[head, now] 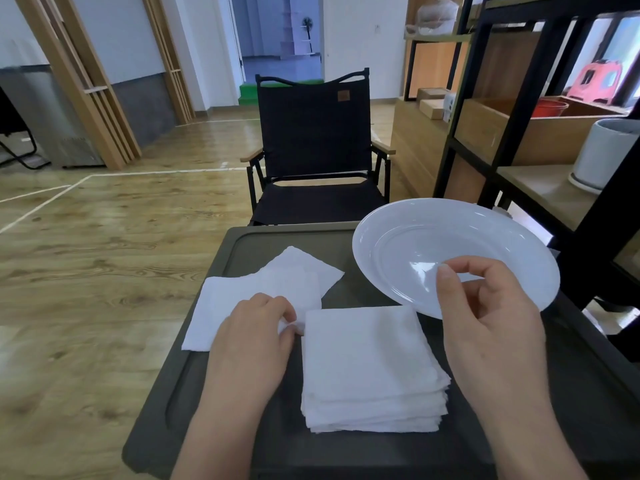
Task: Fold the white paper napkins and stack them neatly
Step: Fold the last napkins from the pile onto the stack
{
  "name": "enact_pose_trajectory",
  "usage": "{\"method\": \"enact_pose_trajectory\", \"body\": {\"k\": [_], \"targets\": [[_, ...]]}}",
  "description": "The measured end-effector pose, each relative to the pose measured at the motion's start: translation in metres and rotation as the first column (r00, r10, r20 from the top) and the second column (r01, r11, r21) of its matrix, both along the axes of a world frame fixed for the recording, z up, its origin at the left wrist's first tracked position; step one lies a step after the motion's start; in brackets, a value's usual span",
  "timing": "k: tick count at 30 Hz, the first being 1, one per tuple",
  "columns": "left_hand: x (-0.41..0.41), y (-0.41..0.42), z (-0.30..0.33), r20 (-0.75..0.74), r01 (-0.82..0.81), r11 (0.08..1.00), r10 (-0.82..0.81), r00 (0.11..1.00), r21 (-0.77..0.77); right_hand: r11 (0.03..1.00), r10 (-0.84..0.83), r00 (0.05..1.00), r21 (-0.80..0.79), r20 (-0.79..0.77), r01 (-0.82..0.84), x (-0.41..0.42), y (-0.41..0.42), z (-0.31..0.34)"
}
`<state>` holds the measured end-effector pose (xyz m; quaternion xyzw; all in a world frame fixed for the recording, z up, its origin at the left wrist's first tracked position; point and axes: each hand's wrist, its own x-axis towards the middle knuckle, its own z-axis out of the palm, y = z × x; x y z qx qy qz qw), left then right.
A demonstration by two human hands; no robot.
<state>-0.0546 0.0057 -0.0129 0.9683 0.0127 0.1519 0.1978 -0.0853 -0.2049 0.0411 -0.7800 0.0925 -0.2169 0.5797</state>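
A neat stack of folded white napkins (370, 368) lies in the middle of the dark table (221, 393). To its left lie two loose white napkins (242, 296), overlapping, one reaching past the table's left edge. My left hand (252, 337) rests on the nearer loose napkin and pinches its corner beside the stack. My right hand (485, 317) hovers above the stack's right side, over the near rim of the plate, fingers curled apart and holding nothing.
A white plate (450, 244) sits at the table's far right, overhanging the edge. A black folding chair (311, 143) stands just beyond the table. A black-framed wooden shelf (554, 133) with a white pot runs along the right. Wooden floor lies to the left.
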Motion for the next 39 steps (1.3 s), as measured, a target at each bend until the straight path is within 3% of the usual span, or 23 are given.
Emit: {"method": "enact_pose_trajectory", "body": {"k": [3, 11, 14, 16, 18, 20, 22, 27, 34, 39], "targets": [[0.0, 0.001, -0.001, 0.025, -0.021, 0.999, 0.022, 0.999, -0.028, 1.0, 0.026, 1.0, 0.012, -0.009, -0.026, 0.001, -0.001, -0.002], [-0.008, 0.002, 0.013, 0.145, -0.147, 0.932, 0.204, 0.968, -0.332, 0.998, 0.045, 0.999, 0.034, -0.004, -0.045, 0.003, -0.002, -0.003], [-0.015, 0.0, 0.031, 0.251, -0.052, 0.85, 0.212, 0.944, -0.524, 0.991, 0.132, 0.991, 0.009, 0.003, -0.132, 0.001, -0.001, -0.002], [-0.027, -0.005, 0.052, 0.305, 0.128, 0.731, 0.113, 0.946, -0.67, 0.954, 0.3, 0.954, -0.032, 0.008, -0.299, -0.002, 0.002, 0.0], [-0.042, -0.013, 0.076, 0.315, 0.282, 0.53, -0.03, 0.949, -0.8, 0.893, 0.448, 0.894, -0.04, -0.006, -0.448, -0.006, 0.007, 0.002], [-0.052, -0.022, 0.089, 0.268, 0.3, 0.321, -0.14, 0.953, -0.899, 0.853, 0.522, 0.853, 0.024, 0.0, -0.522, -0.008, 0.01, 0.003], [-0.054, -0.029, 0.09, 0.181, 0.223, 0.234, -0.187, 0.966, -0.946, 0.823, 0.557, 0.83, 0.114, 0.025, -0.556, -0.008, 0.01, 0.005], [-0.046, -0.034, 0.075, 0.0, 0.048, 0.297, -0.159, 0.987, -0.954, 0.823, 0.528, 0.848, 0.219, 0.046, -0.524, -0.012, 0.008, 0.015], [-0.049, -0.028, 0.081, 0.1, 0.237, 0.467, -0.3, 0.949, -0.852, 0.884, 0.429, 0.899, 0.164, 0.085, -0.438, -0.009, 0.0, 0.014], [-0.041, -0.024, 0.065, 0.098, 0.15, 0.62, -0.117, 0.988, -0.77, 0.878, 0.469, 0.882, 0.083, 0.046, -0.471, -0.006, -0.003, 0.009]]}}
